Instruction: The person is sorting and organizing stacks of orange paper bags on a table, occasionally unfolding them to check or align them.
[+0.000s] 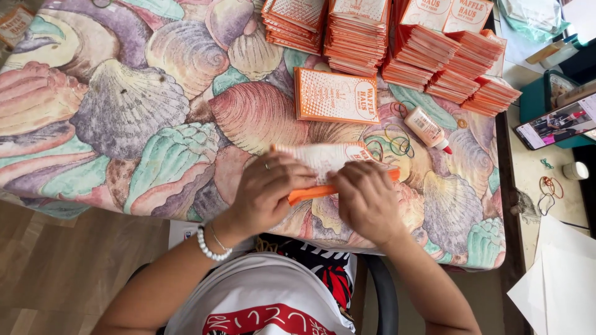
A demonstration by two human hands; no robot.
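Orange-and-white paper sleeve (326, 162) lay on the shell-print tablecloth (124, 111) near the table's front edge, pinched along its folded orange flap by the left hand (268, 192) and right hand (366, 200), fingers closed on it.

Bright, even daylight covers the scene; soft shadows sit just beneath the fingers (292, 180). Focus is crisp there, with faint softness and slight bending far beyond them, toward the edges.
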